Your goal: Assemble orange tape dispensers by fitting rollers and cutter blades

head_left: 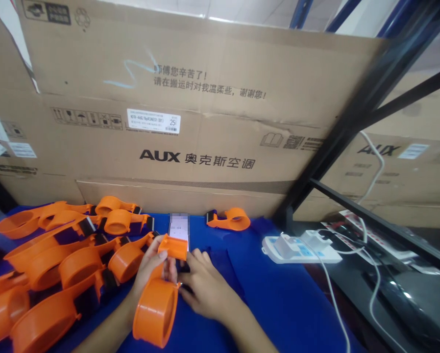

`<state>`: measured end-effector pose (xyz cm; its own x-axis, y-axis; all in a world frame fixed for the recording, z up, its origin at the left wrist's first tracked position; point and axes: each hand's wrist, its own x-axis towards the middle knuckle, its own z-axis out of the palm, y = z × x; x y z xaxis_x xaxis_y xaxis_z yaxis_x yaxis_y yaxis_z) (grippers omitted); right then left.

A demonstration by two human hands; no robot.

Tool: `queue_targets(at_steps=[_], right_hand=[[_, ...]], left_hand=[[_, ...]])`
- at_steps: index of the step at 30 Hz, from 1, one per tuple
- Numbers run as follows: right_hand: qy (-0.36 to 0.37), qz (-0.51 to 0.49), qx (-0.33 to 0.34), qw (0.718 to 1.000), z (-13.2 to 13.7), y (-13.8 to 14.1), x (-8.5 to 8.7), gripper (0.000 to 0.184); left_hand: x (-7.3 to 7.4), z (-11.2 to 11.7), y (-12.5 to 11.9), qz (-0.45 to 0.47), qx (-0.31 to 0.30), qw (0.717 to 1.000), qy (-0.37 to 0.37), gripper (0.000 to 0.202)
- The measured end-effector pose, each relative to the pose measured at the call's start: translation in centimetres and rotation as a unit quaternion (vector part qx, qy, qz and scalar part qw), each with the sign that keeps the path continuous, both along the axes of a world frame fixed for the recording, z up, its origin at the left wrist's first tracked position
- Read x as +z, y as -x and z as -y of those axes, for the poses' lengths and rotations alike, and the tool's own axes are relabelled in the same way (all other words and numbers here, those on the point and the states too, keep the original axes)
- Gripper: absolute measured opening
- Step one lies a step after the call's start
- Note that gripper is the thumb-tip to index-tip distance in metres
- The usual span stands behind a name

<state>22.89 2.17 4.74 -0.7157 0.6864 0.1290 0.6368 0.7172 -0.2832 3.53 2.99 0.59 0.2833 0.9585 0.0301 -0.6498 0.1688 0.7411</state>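
Note:
An orange plastic tape dispenser (156, 314) is in my left hand (150, 269), which is closed around it between its wide ring and its orange head piece. My right hand (205, 282) is beside it on the right, with fingers bent in against the dispenser. A small shiny spot shows near those fingertips, but what they pinch is hidden. Just behind my hands a phone (179, 230) leans upright, its screen showing a timer. Another orange tape dispenser (237, 219) lies behind and to the right of the phone.
Several orange tape dispensers (43, 318) with dark ends crowd the left of the blue table cover (279, 304). At the right sits a white power strip (301, 247) with plugs and trailing cables. Large cardboard boxes (205, 113) stand behind, beside a black metal frame (330, 132).

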Motion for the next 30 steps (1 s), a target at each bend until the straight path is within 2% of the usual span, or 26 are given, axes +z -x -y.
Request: queue_targets(at_steps=[3,6,9,13,17,19,25,30], right_hand=[[-0.019,-0.003,0.015,1.0,0.0,1.0,-0.9,0.017],[-0.022,-0.035,0.013,0.999,-0.1,1.3,-1.0,0.012],[0.005,-0.121,-0.041,0.992,-0.4,0.4,-0.2,0.007],[0.056,-0.289,-0.149,0.944,-0.6,-1.5,1.3,0.017],[0.086,-0.408,-0.165,0.894,-0.4,-2.3,2.3,0.022],[0.101,-0.416,-0.162,0.889,-0.3,-2.3,2.6,0.023],[0.12,-0.387,-0.143,0.903,-0.6,-2.4,2.6,0.025],[0.111,-0.378,-0.145,0.908,-0.6,-2.6,2.5,0.025]], left_hand=[[1.0,0.7,-0.3,-0.007,0.053,0.999,-0.008,0.032],[1.0,0.6,-0.2,-0.015,0.052,0.998,-0.016,0.033],[0.4,0.1,0.2,-0.033,0.037,0.998,-0.035,0.038],[-0.2,-0.3,0.5,-0.054,0.032,0.996,-0.055,0.051],[0.2,0.3,-0.1,-0.095,0.054,0.993,-0.037,0.053],[0.6,0.8,-0.4,-0.112,0.054,0.992,-0.029,0.053],[2.1,2.1,-1.1,-0.107,0.045,0.993,-0.019,0.048],[2.0,2.1,-1.3,-0.12,0.046,0.991,-0.038,0.044]])
